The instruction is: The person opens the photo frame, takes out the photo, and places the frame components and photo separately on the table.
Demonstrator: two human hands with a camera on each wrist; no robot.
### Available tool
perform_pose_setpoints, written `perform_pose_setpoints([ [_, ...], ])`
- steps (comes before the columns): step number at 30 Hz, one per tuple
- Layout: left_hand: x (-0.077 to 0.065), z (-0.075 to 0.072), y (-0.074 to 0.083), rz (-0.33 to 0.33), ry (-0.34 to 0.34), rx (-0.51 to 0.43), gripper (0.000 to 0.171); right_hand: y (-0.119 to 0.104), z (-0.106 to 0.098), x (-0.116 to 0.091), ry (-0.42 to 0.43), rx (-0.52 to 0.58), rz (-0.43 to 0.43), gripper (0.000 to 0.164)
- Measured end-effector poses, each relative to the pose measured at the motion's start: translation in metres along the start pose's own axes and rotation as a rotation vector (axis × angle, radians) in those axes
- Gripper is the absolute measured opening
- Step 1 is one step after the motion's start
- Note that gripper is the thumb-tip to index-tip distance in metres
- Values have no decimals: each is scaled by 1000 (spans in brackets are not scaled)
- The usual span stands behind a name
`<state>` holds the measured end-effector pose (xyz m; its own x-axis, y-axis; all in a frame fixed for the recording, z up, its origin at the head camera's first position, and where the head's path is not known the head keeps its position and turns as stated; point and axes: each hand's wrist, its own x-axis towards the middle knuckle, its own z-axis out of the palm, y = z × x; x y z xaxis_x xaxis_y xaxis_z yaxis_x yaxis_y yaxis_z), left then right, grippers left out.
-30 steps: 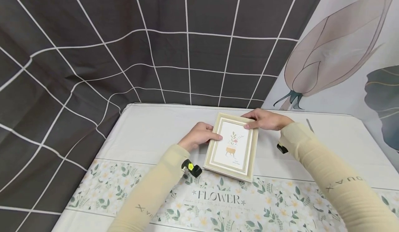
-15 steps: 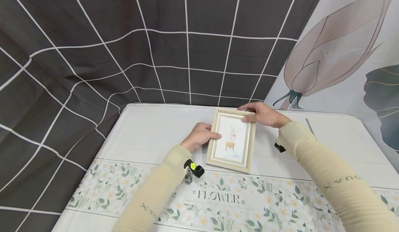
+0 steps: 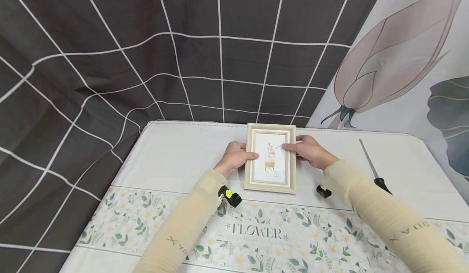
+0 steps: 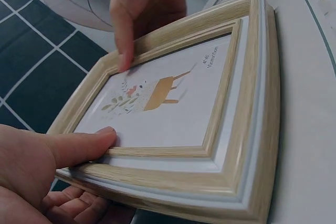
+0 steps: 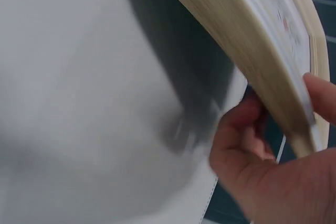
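Note:
A pale wood-coloured picture frame with a plant print faces up between both hands. My left hand grips its left side, the thumb on the front and the fingers curled behind, as the left wrist view shows. On the opposite side my right hand pinches the frame, thumb on the front. In the right wrist view the curled fingers of the right hand are behind the frame's edge, which is tilted up from the table there.
A screwdriver with a black handle lies on the white tablecloth to the right. A flower-printed band crosses the cloth in front. Dark gridded fabric hangs behind the table.
The picture frame has turned straighter and shifted slightly away from me. My right hand has moved from its top right corner down to its right side. More of the screwdriver shows.

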<state>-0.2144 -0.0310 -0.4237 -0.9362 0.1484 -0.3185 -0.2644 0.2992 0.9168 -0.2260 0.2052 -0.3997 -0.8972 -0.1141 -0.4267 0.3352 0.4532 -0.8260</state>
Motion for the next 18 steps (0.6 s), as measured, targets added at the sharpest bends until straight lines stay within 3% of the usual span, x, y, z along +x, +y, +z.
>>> perform_pose_setpoints([
  [4, 2, 0, -1, -8, 16, 7, 27, 7, 7, -8, 1, -111, 28, 66],
  [10, 4, 1, -1, -29, 29, 9, 25, 12, 17, -12, 68, -225, -20, 50],
  [18, 5, 4, 1, -53, 30, 41, 21, 14, 21, -9, 110, -257, -20, 39],
])
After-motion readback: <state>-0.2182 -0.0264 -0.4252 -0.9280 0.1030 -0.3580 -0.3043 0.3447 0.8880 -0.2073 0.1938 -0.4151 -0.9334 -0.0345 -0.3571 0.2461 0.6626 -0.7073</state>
